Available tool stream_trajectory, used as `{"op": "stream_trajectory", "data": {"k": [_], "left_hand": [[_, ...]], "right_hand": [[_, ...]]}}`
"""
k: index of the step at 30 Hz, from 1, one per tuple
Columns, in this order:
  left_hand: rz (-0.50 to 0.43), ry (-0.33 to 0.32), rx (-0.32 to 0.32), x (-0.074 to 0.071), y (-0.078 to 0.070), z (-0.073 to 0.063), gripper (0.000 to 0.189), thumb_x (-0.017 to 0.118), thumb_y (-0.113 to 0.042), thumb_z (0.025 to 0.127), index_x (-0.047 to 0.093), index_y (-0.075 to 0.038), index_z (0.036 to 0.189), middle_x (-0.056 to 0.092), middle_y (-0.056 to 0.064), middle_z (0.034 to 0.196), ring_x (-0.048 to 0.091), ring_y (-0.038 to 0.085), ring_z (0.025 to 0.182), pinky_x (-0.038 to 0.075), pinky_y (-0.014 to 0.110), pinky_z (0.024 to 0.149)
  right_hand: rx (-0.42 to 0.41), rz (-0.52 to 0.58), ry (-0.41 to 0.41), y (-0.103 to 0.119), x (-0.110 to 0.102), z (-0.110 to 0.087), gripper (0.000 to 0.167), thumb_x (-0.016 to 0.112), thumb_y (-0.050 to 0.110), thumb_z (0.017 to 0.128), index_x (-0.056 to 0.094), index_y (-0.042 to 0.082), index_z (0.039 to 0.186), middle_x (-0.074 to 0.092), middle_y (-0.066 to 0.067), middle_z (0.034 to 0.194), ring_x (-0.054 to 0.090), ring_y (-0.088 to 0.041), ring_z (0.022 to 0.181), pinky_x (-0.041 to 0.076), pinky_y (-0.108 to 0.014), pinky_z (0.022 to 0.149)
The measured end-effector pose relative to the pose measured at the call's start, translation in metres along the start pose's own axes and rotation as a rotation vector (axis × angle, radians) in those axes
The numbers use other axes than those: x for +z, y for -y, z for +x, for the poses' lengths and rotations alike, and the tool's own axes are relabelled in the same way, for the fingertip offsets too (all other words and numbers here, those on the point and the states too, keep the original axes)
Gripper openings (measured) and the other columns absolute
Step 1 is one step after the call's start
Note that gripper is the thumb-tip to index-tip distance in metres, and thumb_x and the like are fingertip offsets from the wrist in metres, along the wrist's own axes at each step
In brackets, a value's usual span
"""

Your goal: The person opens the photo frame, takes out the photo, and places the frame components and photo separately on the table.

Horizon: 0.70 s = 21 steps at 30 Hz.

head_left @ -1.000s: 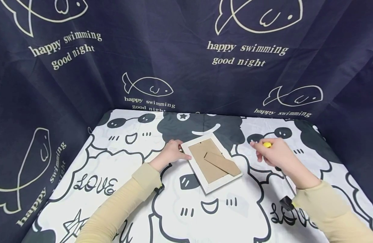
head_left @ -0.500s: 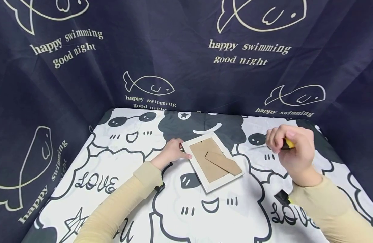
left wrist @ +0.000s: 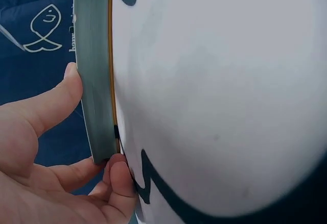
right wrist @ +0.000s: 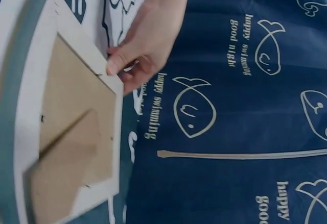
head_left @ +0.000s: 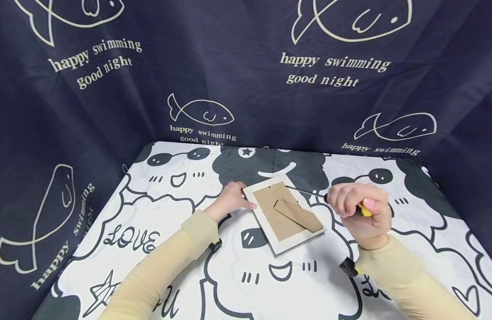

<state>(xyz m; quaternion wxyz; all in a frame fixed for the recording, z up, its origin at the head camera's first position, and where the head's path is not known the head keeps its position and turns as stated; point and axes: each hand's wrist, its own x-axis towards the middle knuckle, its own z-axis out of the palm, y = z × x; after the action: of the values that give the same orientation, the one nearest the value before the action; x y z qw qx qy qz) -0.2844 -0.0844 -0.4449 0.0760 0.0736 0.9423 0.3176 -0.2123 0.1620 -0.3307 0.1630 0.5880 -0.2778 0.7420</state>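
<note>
A white picture frame [head_left: 272, 236] lies back side up, with a brown backing board [head_left: 266, 201] and an angled stand leg [head_left: 298, 214]. My left hand [head_left: 231, 198] grips its upper left corner, thumb on the front-facing rim and fingers underneath, as the left wrist view [left wrist: 61, 147] shows along the frame's side [left wrist: 97, 81]. In my right hand [head_left: 364, 211] is a flathead screwdriver [head_left: 310, 193] with a black and yellow handle. Its shaft points left, and the tip overlaps the frame's top inner edge in the head view. The right wrist view shows the flat blade [right wrist: 166, 154].
A white cloth with black cartoon sheep [head_left: 302, 289] covers the table. Dark blue curtains [head_left: 246, 66] with fish prints hang behind and at both sides. Black wrist straps [head_left: 348, 266] sit at both sleeves.
My right hand has turned the screwdriver from pointing back along the forearm to pointing left, then moved left, bringing its tip over the frame. My left hand keeps its hold.
</note>
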Motion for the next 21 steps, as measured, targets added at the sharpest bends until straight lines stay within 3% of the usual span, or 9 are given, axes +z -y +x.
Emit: {"op": "stream_trajectory", "data": {"k": [8,13,21], "left_hand": [[0.029,0.041,0.037,-0.003,-0.002,0.003,0.071,0.087,-0.032,0.065,0.06,0.004,0.119,0.063,0.015,0.109,0.051,0.027,0.105,0.043,0.037,0.095],[0.052,0.084,0.03,-0.004,-0.004,0.007,0.074,0.086,-0.033,0.065,0.058,0.004,0.123,0.06,0.017,0.119,0.05,0.031,0.115,0.042,0.04,0.1],[0.074,0.106,0.013,-0.006,-0.007,0.01,0.073,0.087,-0.033,0.064,0.059,0.002,0.122,0.06,0.017,0.118,0.051,0.032,0.112,0.042,0.042,0.099]], "right_hand": [[0.005,-0.092,0.074,-0.021,-0.003,-0.021,0.032,0.029,0.001,0.081,0.032,0.0,0.05,0.033,-0.005,0.045,0.034,-0.016,0.043,0.029,-0.025,0.045],[0.03,-0.127,0.067,-0.033,-0.007,-0.035,0.032,0.03,0.002,0.082,0.034,0.0,0.051,0.034,-0.006,0.046,0.035,-0.017,0.043,0.031,-0.025,0.044],[0.037,-0.172,0.04,-0.044,-0.009,-0.043,0.033,0.032,0.003,0.083,0.034,0.0,0.051,0.034,-0.007,0.045,0.034,-0.017,0.041,0.03,-0.025,0.043]]}}
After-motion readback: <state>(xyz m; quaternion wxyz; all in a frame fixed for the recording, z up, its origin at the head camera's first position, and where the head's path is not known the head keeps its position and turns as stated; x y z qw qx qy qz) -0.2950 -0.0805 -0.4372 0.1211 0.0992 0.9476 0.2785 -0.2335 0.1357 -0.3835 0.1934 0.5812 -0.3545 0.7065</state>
